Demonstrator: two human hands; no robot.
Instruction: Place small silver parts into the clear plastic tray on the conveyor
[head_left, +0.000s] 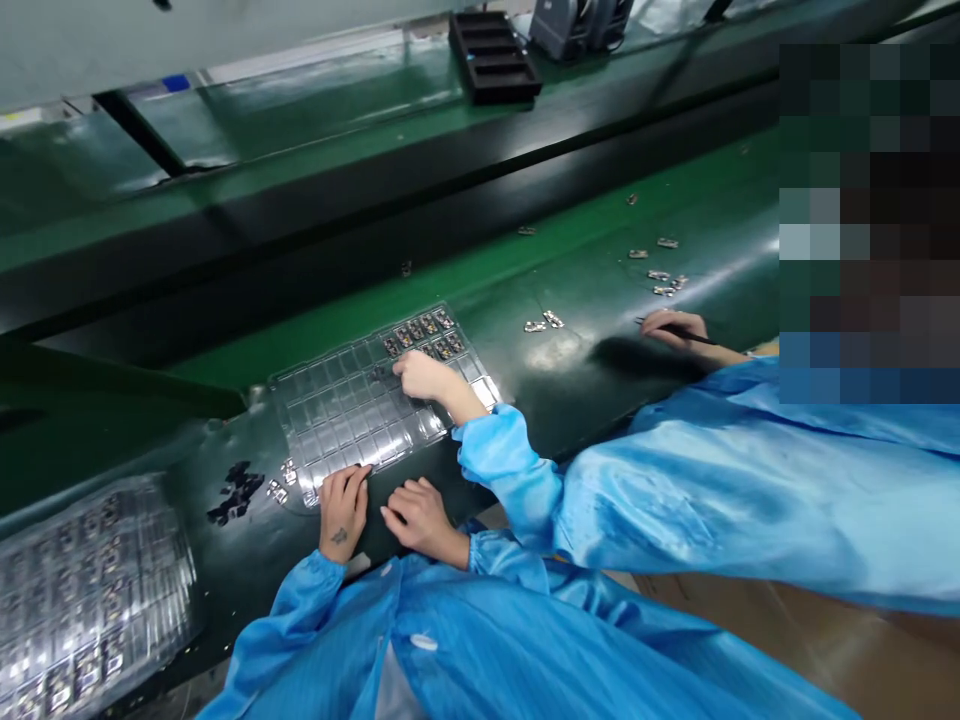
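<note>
A clear blister tray (352,415) with many small pockets lies on the dark green belt. Its far-right pockets hold several small metal parts (424,335). My left hand (343,508) rests at the tray's near edge, fingers together and gripping the rim. Just right of it, my right hand (416,515) lies on the belt's front edge with its fingers curled in and nothing visible in them. A co-worker's hand (424,378) in a blue sleeve presses on the tray's right part.
The co-worker's other hand (675,325) holds a thin dark tool near loose metal parts (660,275) on the belt (585,270). A filled tray stack (82,600) sits at the left. Dark scraps (236,490) lie left of my tray. A black tray (491,55) stands far back.
</note>
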